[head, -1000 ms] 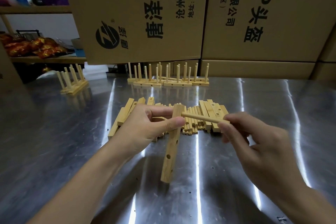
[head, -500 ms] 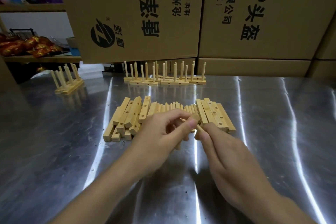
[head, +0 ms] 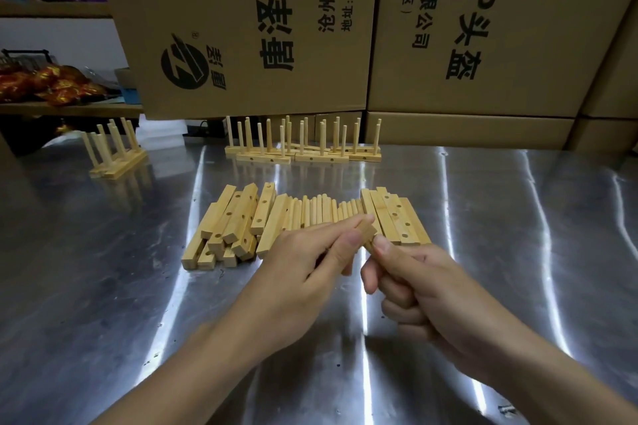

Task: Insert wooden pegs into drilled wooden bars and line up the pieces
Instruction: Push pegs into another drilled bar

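My left hand [head: 303, 262] grips a drilled wooden bar [head: 366, 232] above the steel table; only the bar's upper end shows between thumb and fingers. My right hand [head: 424, 290] pinches a wooden peg [head: 370, 246] right against the bar, and most of the peg is hidden by my fingers. Behind the hands lies a pile of loose drilled bars [head: 234, 221], a row of loose pegs [head: 321, 212] and more bars [head: 397, 217] on the right.
Finished bars with upright pegs [head: 303, 145] stand in a row at the back of the metal table [head: 518, 252]. Another pegged set [head: 114, 152] stands at back left. Big cardboard boxes [head: 345, 28] wall off the rear; a shelf with red packets [head: 45, 83] is far left.
The bar, first held out with the peg pointing at its top, has been drawn in close. Both hands have come together, and the peg now sits mostly hidden under my right fingers.
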